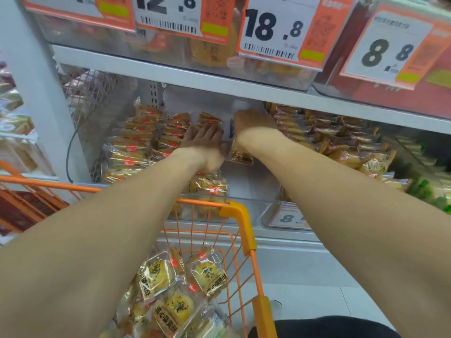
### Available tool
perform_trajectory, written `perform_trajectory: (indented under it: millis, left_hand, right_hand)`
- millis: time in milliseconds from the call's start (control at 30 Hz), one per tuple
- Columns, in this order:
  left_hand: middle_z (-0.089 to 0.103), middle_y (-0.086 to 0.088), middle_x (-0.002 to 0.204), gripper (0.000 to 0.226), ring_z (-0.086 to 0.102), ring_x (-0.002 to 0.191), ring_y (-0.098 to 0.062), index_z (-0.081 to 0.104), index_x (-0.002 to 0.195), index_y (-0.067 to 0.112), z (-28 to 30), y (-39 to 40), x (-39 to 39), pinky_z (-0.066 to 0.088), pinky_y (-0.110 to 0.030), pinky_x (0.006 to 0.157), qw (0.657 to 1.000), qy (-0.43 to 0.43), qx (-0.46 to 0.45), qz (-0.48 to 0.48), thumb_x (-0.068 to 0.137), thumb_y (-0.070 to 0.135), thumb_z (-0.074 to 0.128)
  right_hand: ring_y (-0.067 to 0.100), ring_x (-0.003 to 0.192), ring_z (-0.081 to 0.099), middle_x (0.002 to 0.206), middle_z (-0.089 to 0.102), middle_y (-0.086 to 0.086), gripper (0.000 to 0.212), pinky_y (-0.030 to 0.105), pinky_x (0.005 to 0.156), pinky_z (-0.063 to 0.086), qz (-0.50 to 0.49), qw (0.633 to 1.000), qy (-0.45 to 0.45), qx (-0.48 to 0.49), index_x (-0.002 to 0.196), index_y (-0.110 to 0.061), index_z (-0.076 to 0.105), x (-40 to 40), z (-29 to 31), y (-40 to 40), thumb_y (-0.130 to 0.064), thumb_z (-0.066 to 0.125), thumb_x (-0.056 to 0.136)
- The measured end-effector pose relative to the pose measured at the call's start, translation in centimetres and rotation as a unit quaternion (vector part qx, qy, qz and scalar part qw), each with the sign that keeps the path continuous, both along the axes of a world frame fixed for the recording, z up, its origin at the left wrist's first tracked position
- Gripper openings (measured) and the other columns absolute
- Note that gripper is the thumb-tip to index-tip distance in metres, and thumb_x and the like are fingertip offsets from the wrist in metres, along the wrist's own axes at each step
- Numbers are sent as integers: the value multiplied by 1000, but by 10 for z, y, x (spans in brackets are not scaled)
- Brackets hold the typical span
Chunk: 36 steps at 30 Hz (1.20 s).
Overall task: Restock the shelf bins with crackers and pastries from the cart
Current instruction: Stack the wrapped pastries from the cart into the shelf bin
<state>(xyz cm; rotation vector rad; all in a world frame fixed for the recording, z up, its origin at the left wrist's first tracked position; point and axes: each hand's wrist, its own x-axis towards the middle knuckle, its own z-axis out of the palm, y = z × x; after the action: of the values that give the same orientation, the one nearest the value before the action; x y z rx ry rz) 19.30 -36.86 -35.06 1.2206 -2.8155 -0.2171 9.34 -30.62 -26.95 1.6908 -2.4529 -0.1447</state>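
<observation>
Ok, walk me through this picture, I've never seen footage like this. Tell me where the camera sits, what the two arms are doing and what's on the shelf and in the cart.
There is one picture, from a wide-angle camera worn on a person's head, looking forward and down. No machine: two bare arms reach into a clear plastic shelf bin.

The left hand lies flat, fingers straight, against stacked clear-wrapped golden crackers. The right hand seems to grip a wrapped pastry packet below its wrist, though blur hides the fingers.

Below stands an orange wire cart holding round yellow pastries in clear wrappers. Above hang white-and-orange price tags.
</observation>
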Motion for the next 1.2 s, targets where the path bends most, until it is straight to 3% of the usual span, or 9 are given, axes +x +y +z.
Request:
perform_trajectory:
  millis: [167,400,667,833,933,1033,1100,1167,1200]
  left_hand:
    - [0,1,166,58,-6,153,-17,8,158,19,-2,-1,0,-4,-51,122,1000,17,1,-3,104,40,14]
    - [1,1,166,57,-5,153,-17,11,157,19,-3,-1,-1,-5,-50,122,1000,24,2,3,104,39,14]
    - [4,2,166,56,-5,153,-16,13,157,20,-3,-1,-3,-4,-50,122,1000,21,-2,3,104,39,14]
    - [1,2,166,58,-6,153,-17,6,158,23,-1,1,-1,-5,-51,121,1000,16,9,1,104,42,15]
    - [-1,1,166,60,-7,153,-19,4,158,23,10,5,2,-4,-52,121,1000,4,12,-19,103,38,24]
    - [7,-1,166,67,-3,153,-19,9,158,21,23,15,13,-1,-49,122,999,-6,9,-38,98,29,38]
    - [31,-7,157,60,20,149,-23,32,150,19,37,27,29,15,-45,121,999,23,-11,-36,93,30,46]
    - [55,-13,132,38,48,126,-33,55,125,12,54,48,52,39,-41,101,995,80,-57,-26,90,26,51]
    - [61,-14,119,29,54,114,-35,61,113,10,63,59,66,43,-41,92,989,104,-102,-31,89,23,51]
  right_hand:
    - [33,117,59,124,61,14,26,36,80,45,-9,1000,0,9,123,-2,60,-12,-5,-22,-11,52,100]
    - [35,121,54,129,57,19,28,39,91,48,14,998,39,-38,125,-5,60,-24,-40,-48,-7,52,98]
    - [36,129,43,138,45,21,35,44,97,47,22,996,-17,-89,133,-4,48,-25,-60,-53,-5,47,98]
    - [36,128,43,144,37,23,41,40,102,42,39,993,-30,-105,137,-4,43,-13,-41,-41,-6,50,97]
    - [31,120,54,133,52,15,34,37,95,49,45,987,-81,-134,124,-9,58,2,-25,-18,-2,61,91]
    - [26,98,67,105,71,8,20,31,85,54,83,965,-177,-175,102,-13,70,17,-16,24,-5,64,84]
    - [18,80,67,83,72,1,12,27,80,54,104,929,-270,-229,85,-21,69,27,-14,56,-9,65,81]
    - [3,65,61,68,66,-9,11,13,68,49,112,902,-334,-248,78,-22,66,38,-14,84,-12,67,80]
    - [0,60,59,65,64,-10,9,8,62,44,117,896,-355,-239,77,-21,66,46,-14,97,-13,69,80]
